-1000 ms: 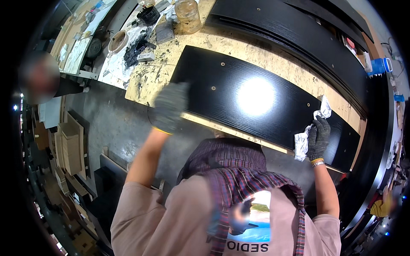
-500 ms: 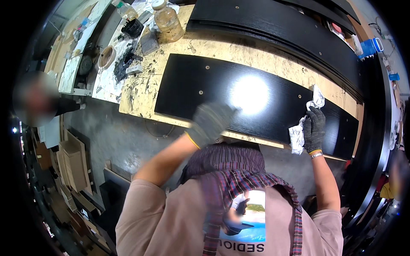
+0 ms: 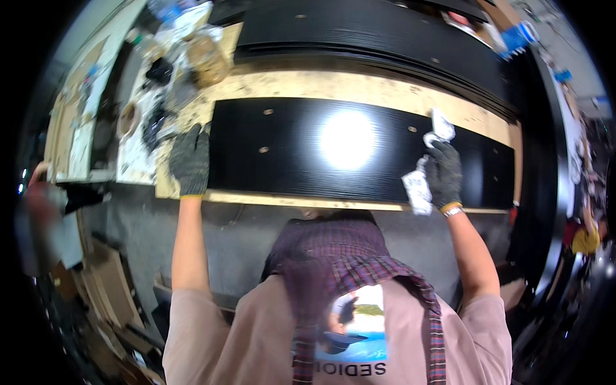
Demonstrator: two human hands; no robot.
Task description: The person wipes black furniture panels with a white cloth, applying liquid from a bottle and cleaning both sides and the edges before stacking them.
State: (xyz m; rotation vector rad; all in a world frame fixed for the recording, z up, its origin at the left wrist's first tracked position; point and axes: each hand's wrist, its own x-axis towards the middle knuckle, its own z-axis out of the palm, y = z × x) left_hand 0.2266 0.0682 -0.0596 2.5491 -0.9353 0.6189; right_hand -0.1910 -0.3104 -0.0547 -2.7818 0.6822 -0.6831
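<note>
A long black panel (image 3: 289,172) with a wood-grain surface and several small round fittings lies flat on the pale work table. My left hand (image 3: 190,162), in a dark grey knit glove, rests at the panel's left end with its fingers stretched out. My right hand (image 3: 443,172), gloved the same way, is closed round a crumpled white cloth (image 3: 418,192) on the panel's right half. Parts of the cloth stick out above and beside the fingers. A bright lamp reflection covers the panel's middle.
Behind the panel lies a stack of black boards (image 3: 359,35). At the far left stand a cloudy jar (image 3: 206,61), a black-stained cup (image 3: 159,70) and a tape roll (image 3: 129,119). A blue jug (image 3: 516,38) is at the far right. Someone stands at the left edge.
My left hand has swung left, from over the panel's near edge to its left end. My right hand stays on the cloth at about the same spot. The view has shifted.
</note>
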